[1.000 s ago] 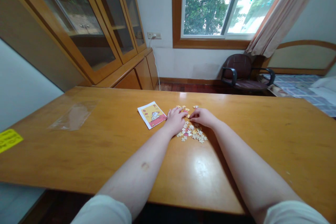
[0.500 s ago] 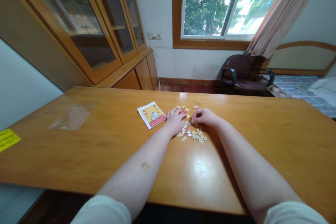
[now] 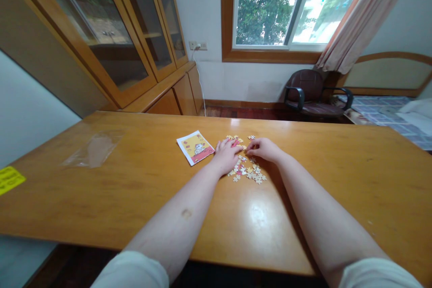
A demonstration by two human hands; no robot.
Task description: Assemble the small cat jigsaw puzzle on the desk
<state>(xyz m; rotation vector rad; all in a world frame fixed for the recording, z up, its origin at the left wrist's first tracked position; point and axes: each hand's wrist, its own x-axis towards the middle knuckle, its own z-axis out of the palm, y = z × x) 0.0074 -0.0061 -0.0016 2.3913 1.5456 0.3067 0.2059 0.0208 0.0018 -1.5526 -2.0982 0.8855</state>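
One wide wooden desk is stretched across the view, with a cabinet stood beyond it at the left. A window, part of a bed and a chair are seen behind. On the desk, a clear bag is laid at the left, and a yellow label is cut off by the view's edge.

The left hand is rested over the pieces, its fingers loosely spread, with nothing seen gripped; its place is almost unchanged. The right hand has been shifted slightly toward the far edge since half a second ago, and pieces below its fingertips have been uncovered. Its thumb and fingers are bent close together; whether a piece is pinched cannot be told.

A picture card is left where it was, just beside the left hand. The pieces are scattered around and between both hands, mostly on the near side, with one small cluster set apart beyond.
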